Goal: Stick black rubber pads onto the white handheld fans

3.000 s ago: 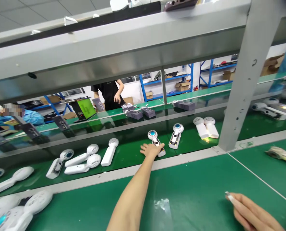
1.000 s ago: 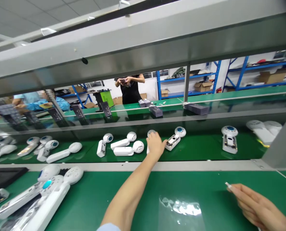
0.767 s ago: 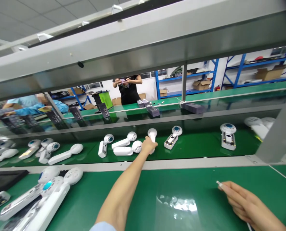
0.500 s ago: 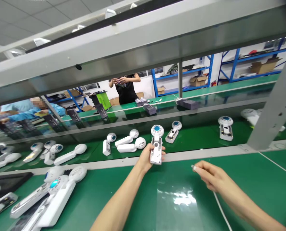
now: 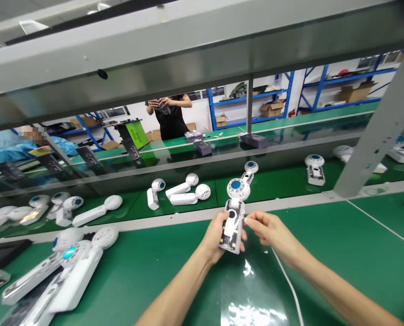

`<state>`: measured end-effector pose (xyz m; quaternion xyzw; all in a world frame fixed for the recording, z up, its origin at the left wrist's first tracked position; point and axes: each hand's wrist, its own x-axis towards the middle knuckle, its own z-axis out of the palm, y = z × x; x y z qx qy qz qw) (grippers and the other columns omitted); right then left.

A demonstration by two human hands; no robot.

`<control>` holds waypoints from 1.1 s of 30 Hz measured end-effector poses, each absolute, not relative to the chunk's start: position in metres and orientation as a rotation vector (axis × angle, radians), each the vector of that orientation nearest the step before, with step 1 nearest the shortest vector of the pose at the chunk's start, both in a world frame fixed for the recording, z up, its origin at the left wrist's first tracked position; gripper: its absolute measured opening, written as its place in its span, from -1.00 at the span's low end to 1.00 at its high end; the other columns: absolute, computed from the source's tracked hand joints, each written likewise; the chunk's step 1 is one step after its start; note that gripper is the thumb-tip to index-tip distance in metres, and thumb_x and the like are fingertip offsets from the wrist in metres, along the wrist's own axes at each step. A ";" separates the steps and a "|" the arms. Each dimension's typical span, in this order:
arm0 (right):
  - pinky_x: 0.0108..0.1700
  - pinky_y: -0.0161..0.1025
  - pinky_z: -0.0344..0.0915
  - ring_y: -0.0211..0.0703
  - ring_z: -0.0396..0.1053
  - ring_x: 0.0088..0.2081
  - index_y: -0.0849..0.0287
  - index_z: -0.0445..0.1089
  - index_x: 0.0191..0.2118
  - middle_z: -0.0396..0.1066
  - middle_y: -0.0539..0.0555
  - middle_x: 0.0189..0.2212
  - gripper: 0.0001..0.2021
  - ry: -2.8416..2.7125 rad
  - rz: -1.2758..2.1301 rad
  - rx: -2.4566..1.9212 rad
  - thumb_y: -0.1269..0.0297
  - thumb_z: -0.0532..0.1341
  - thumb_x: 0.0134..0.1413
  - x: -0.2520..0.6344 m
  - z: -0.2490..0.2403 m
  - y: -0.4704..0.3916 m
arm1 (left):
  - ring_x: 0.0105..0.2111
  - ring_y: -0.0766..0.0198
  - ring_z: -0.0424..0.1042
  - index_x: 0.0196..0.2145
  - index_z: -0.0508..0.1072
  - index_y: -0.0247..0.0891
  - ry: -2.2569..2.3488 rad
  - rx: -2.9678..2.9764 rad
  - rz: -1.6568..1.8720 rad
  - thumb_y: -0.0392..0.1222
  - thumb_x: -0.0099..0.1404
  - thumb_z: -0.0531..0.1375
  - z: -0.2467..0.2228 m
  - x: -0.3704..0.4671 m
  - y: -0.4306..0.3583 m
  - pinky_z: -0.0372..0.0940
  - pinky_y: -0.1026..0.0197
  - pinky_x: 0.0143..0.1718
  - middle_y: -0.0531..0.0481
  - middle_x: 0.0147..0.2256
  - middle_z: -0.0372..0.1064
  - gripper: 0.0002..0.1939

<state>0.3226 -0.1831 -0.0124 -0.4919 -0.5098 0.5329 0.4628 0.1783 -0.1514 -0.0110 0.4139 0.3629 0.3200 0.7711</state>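
One white fan-like device (image 5: 231, 237), innards upward above the green worktop (image 5: 137, 271), is gripped by curled fingers of the left hand (image 5: 210, 240), apparently to present its edge, where one white cable (image 5: 291, 287) is pinched by nearly closed fingertips of the right hand (image 5: 273, 231), insertion unclear.

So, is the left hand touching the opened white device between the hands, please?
Touching: the head view shows the left hand wrapped round the white device, thumb on one edge, fingertips showing at the other.
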 end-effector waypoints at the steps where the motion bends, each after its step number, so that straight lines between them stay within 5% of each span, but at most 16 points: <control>1: -0.63 -0.39 -0.24 -0.38 -0.17 -0.65 0.18 0.19 -0.53 -0.03 -0.17 -0.68 -0.65 -1.267 1.309 -1.215 -0.03 0.19 -0.12 0.324 -0.012 -0.183 | -0.75 0.29 0.31 -0.38 0.29 -0.39 0.790 0.911 0.694 -0.01 0.17 -0.11 -0.010 0.179 -0.152 0.16 0.33 -0.71 -0.07 -0.64 0.34 -0.62; 8: -0.64 -0.37 -0.24 -0.37 -0.13 -0.66 0.17 0.16 -0.62 0.02 -0.13 -0.72 -0.67 -1.301 1.266 -1.297 0.03 0.21 -0.19 0.328 -0.015 -0.177 | -0.77 0.33 0.29 -0.19 0.13 -0.26 0.888 1.196 0.729 0.10 0.14 0.07 -0.003 0.184 -0.158 0.19 0.36 -0.75 0.10 -0.65 0.30 -0.59; 14: -0.63 -0.35 -0.27 -0.36 -0.17 -0.66 0.16 0.18 -0.58 -0.01 -0.13 -0.69 -0.63 -1.231 1.209 -1.316 -0.07 0.18 -0.17 0.344 -0.020 -0.183 | -0.73 0.33 0.30 -0.27 0.18 -0.29 0.947 1.205 0.819 0.19 0.08 0.12 -0.002 0.194 -0.143 0.24 0.31 -0.73 0.06 -0.60 0.29 -0.52; 19: -0.60 -0.37 -0.31 -0.38 -0.30 -0.66 0.16 0.23 -0.52 -0.29 -0.21 -0.66 -0.54 -0.910 1.126 -1.523 -0.19 0.23 -0.21 0.404 -0.046 -0.215 | -0.50 0.31 0.39 -0.14 0.16 -0.34 1.228 1.294 1.091 0.05 0.32 -0.16 0.007 0.207 -0.071 0.34 0.25 -0.51 -0.04 -0.43 0.31 -0.61; 23: -0.62 -0.38 -0.33 -0.38 -0.35 -0.65 0.16 0.24 -0.53 -0.32 -0.21 -0.65 -0.50 -0.870 1.167 -1.522 -0.25 0.24 -0.28 0.418 -0.067 -0.222 | -0.24 0.21 0.38 -0.04 0.21 -0.35 1.390 1.497 1.097 -0.03 0.32 -0.04 0.020 0.213 -0.009 0.33 0.10 -0.25 -0.14 -0.19 0.31 -0.63; 27: -0.61 -0.39 -0.37 -0.39 -0.41 -0.64 0.16 0.25 -0.51 -0.34 -0.22 -0.65 -0.49 -0.861 1.204 -1.468 -0.26 0.23 -0.27 0.412 -0.080 -0.219 | -0.08 0.16 0.28 -0.05 0.28 -0.29 1.538 1.765 0.897 -0.12 0.28 0.07 0.018 0.172 0.005 0.23 -0.02 -0.08 -0.13 -0.02 0.22 -0.68; 33: -0.61 -0.39 -0.38 -0.40 -0.39 -0.65 0.16 0.25 -0.50 -0.32 -0.23 -0.66 -0.50 -0.859 1.239 -1.445 -0.24 0.23 -0.27 0.406 -0.080 -0.220 | -0.15 0.21 0.32 -0.21 0.38 -0.32 1.572 2.015 0.293 -0.15 0.25 0.12 0.002 0.108 -0.028 0.23 0.02 -0.09 -0.07 -0.15 0.32 -0.79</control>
